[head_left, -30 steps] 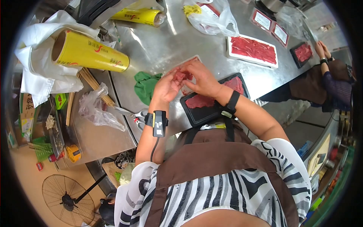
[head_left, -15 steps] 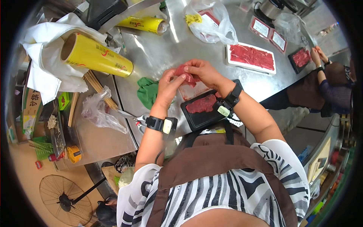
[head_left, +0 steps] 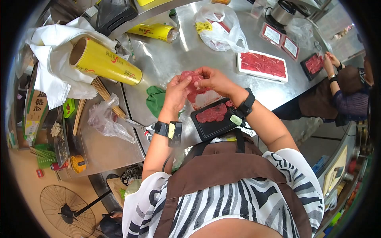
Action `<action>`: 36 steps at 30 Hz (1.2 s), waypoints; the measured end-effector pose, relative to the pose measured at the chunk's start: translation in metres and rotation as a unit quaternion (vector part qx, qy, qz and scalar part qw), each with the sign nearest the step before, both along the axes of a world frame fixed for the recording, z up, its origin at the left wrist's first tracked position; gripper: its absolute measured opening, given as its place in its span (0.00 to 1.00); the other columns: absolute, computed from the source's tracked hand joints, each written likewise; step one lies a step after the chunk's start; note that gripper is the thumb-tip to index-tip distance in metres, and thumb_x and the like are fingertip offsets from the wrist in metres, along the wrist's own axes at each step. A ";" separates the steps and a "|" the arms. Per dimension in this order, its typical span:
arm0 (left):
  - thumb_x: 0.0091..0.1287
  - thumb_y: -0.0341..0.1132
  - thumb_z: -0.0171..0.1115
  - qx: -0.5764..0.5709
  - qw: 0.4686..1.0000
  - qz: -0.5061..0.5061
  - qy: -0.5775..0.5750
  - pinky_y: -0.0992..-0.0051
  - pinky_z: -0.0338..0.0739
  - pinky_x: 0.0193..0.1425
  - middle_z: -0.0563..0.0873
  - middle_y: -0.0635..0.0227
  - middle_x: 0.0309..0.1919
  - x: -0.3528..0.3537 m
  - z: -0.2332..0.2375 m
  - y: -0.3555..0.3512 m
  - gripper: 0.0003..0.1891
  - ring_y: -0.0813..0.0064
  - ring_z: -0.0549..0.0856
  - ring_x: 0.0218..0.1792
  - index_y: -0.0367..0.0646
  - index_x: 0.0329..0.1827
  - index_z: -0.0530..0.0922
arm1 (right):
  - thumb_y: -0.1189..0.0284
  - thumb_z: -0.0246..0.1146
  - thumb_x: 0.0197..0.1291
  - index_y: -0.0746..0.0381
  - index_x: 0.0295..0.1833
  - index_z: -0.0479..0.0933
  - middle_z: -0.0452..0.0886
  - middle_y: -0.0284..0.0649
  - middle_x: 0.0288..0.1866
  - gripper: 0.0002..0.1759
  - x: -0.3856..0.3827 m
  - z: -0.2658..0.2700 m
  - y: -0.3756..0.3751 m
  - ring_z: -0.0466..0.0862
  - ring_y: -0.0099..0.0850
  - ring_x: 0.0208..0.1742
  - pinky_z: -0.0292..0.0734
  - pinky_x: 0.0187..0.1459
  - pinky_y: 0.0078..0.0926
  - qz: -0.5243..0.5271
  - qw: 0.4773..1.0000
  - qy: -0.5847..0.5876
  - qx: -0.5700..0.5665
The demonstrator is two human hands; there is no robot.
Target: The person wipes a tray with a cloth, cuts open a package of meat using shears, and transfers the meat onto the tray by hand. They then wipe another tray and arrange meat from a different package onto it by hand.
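A thin slice of raw red meat [head_left: 193,89] is stretched between my two hands. My left hand [head_left: 177,92] pinches its left edge between thumb and fingers. On the other side my right hand [head_left: 216,81] grips the upper right edge, thumb in front. Beneath the slice lies a clear shallow plastic tray [head_left: 207,98], partly hidden by the meat. Closer to my body sits a black tray [head_left: 204,130] with more sliced red meat [head_left: 212,113] in it. Just left of my left wrist is a crumpled green cloth [head_left: 155,100].
A white tray of meat slices [head_left: 262,64] stands at the right, behind it sealed packs [head_left: 272,33] and a white plastic bag [head_left: 219,29]. Yellow film rolls [head_left: 107,61], scissors [head_left: 147,129] and wooden skewers [head_left: 104,93] lie left. A co-worker's hands [head_left: 330,61] hold a tray at far right.
The meat slice has gone from bunched between my fingers to spread out flatter, hanging lower over the clear tray. Both hands remain in nearly the same place.
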State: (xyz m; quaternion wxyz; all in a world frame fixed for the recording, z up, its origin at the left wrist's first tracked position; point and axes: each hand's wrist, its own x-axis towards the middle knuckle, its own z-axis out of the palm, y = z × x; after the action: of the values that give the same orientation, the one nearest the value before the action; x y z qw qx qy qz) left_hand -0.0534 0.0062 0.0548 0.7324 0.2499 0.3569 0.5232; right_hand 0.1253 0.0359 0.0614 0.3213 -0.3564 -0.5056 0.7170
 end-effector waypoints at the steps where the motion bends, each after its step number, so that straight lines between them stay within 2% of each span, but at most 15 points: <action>1: 0.68 0.25 0.60 -0.004 1.000 0.014 0.017 0.70 0.82 0.48 0.83 0.62 0.46 0.003 0.004 -0.003 0.13 0.71 0.85 0.43 0.37 0.54 0.72 | 0.70 0.67 0.60 0.61 0.52 0.76 0.80 0.33 0.41 0.15 0.000 0.000 -0.001 0.80 0.21 0.34 0.76 0.35 0.19 -0.012 1.000 0.012 -0.016; 5: 0.65 0.21 0.61 0.008 0.998 0.023 0.062 0.72 0.81 0.48 0.83 0.63 0.49 0.003 -0.004 -0.007 0.21 0.71 0.84 0.47 0.40 0.60 0.69 | 0.70 0.66 0.61 0.61 0.49 0.78 0.81 0.33 0.40 0.12 0.005 -0.003 0.001 0.80 0.22 0.35 0.77 0.36 0.20 -0.039 0.998 -0.023 -0.042; 9: 0.64 0.21 0.61 0.009 0.996 0.017 0.091 0.75 0.79 0.48 0.83 0.64 0.48 0.003 -0.009 -0.007 0.21 0.74 0.84 0.46 0.42 0.60 0.70 | 0.71 0.64 0.64 0.61 0.48 0.78 0.82 0.32 0.39 0.09 0.003 -0.009 0.000 0.81 0.21 0.37 0.77 0.39 0.21 -0.072 0.994 0.003 -0.085; 12: 0.64 0.22 0.62 0.003 0.993 0.070 0.100 0.76 0.78 0.48 0.83 0.65 0.47 0.008 -0.012 -0.004 0.18 0.76 0.83 0.44 0.40 0.57 0.72 | 0.72 0.62 0.66 0.61 0.48 0.78 0.82 0.31 0.39 0.07 0.005 -0.007 -0.001 0.81 0.21 0.38 0.78 0.43 0.21 -0.076 0.991 0.021 -0.107; 14: 0.65 0.23 0.61 0.052 0.976 0.105 0.184 0.77 0.78 0.48 0.83 0.65 0.46 0.007 -0.023 -0.003 0.14 0.78 0.83 0.43 0.38 0.54 0.75 | 0.72 0.62 0.66 0.61 0.47 0.78 0.82 0.31 0.38 0.07 0.007 -0.009 -0.002 0.81 0.21 0.37 0.77 0.43 0.21 -0.070 0.992 0.022 -0.107; 18: 0.67 0.25 0.60 0.033 0.978 0.125 0.166 0.75 0.78 0.50 0.84 0.66 0.46 0.002 -0.030 -0.003 0.12 0.76 0.83 0.43 0.36 0.53 0.75 | 0.72 0.61 0.67 0.62 0.46 0.77 0.81 0.33 0.36 0.06 0.011 -0.017 0.002 0.81 0.23 0.36 0.78 0.42 0.22 -0.059 0.990 0.036 -0.123; 20: 0.68 0.25 0.59 0.002 0.991 0.128 0.033 0.71 0.79 0.52 0.84 0.66 0.45 0.000 -0.028 -0.005 0.12 0.74 0.84 0.43 0.37 0.53 0.76 | 0.72 0.61 0.67 0.62 0.46 0.77 0.81 0.33 0.36 0.06 0.011 -0.019 0.004 0.81 0.24 0.35 0.78 0.41 0.23 -0.056 0.988 0.050 -0.133; 21: 0.68 0.25 0.59 0.002 0.991 0.128 0.034 0.71 0.79 0.52 0.84 0.66 0.45 -0.002 -0.028 -0.005 0.12 0.74 0.84 0.43 0.37 0.53 0.76 | 0.72 0.60 0.67 0.64 0.47 0.77 0.81 0.35 0.33 0.08 0.009 -0.020 0.004 0.81 0.25 0.30 0.77 0.33 0.22 -0.077 0.987 0.056 -0.128; 22: 0.68 0.26 0.60 0.000 0.994 0.107 0.009 0.70 0.79 0.53 0.84 0.66 0.45 -0.004 -0.027 -0.006 0.12 0.73 0.84 0.44 0.37 0.53 0.76 | 0.72 0.58 0.68 0.65 0.48 0.76 0.81 0.36 0.31 0.09 0.008 -0.021 0.004 0.81 0.26 0.25 0.75 0.24 0.21 -0.097 0.986 0.062 -0.123; 23: 0.68 0.27 0.60 -0.002 0.996 0.086 -0.016 0.69 0.79 0.54 0.84 0.66 0.45 -0.006 -0.027 -0.006 0.12 0.72 0.84 0.44 0.37 0.53 0.77 | 0.72 0.58 0.68 0.65 0.48 0.76 0.81 0.36 0.31 0.09 0.008 -0.021 0.004 0.81 0.26 0.25 0.75 0.24 0.21 -0.097 0.986 0.062 -0.124; 26: 0.69 0.28 0.61 -0.014 0.999 0.032 -0.034 0.69 0.79 0.54 0.84 0.65 0.46 -0.011 -0.020 -0.007 0.12 0.72 0.84 0.46 0.37 0.54 0.77 | 0.72 0.58 0.68 0.65 0.47 0.77 0.80 0.36 0.32 0.08 0.008 -0.015 0.005 0.81 0.27 0.29 0.78 0.28 0.23 -0.116 0.982 0.065 -0.135; 28: 0.68 0.29 0.62 -0.020 0.999 0.028 -0.014 0.70 0.79 0.53 0.84 0.66 0.46 -0.013 -0.016 -0.009 0.13 0.73 0.84 0.47 0.37 0.54 0.77 | 0.73 0.58 0.69 0.64 0.45 0.76 0.80 0.35 0.36 0.05 0.010 -0.010 0.008 0.82 0.26 0.35 0.82 0.39 0.29 -0.092 0.981 0.080 -0.154; 33: 0.68 0.32 0.65 -0.057 0.996 0.020 0.058 0.73 0.79 0.51 0.85 0.67 0.45 -0.024 -0.023 -0.007 0.13 0.76 0.84 0.44 0.39 0.53 0.78 | 0.73 0.58 0.69 0.64 0.47 0.77 0.80 0.35 0.37 0.07 0.008 -0.014 0.018 0.81 0.25 0.35 0.82 0.39 0.27 -0.102 0.985 0.070 -0.125; 35: 0.67 0.34 0.66 -0.065 0.994 -0.064 0.060 0.76 0.77 0.46 0.85 0.69 0.42 -0.033 -0.029 -0.007 0.11 0.80 0.82 0.41 0.40 0.50 0.80 | 0.73 0.59 0.69 0.64 0.48 0.77 0.80 0.35 0.38 0.07 0.007 -0.011 0.021 0.81 0.24 0.36 0.82 0.39 0.26 -0.109 0.985 0.058 -0.123; 36: 0.67 0.34 0.66 -0.064 0.994 -0.064 0.060 0.76 0.77 0.46 0.85 0.69 0.42 -0.032 -0.028 -0.007 0.11 0.80 0.82 0.41 0.40 0.50 0.80 | 0.72 0.59 0.69 0.64 0.48 0.77 0.81 0.34 0.38 0.08 0.007 -0.009 0.023 0.81 0.24 0.36 0.82 0.39 0.25 -0.110 0.985 0.049 -0.127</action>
State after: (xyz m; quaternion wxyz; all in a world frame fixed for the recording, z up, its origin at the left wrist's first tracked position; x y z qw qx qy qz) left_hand -0.0855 -0.0010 0.0266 0.7561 0.2557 0.4163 0.4354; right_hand 0.1323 0.0584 0.0527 0.3746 -0.4122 -0.3518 0.7523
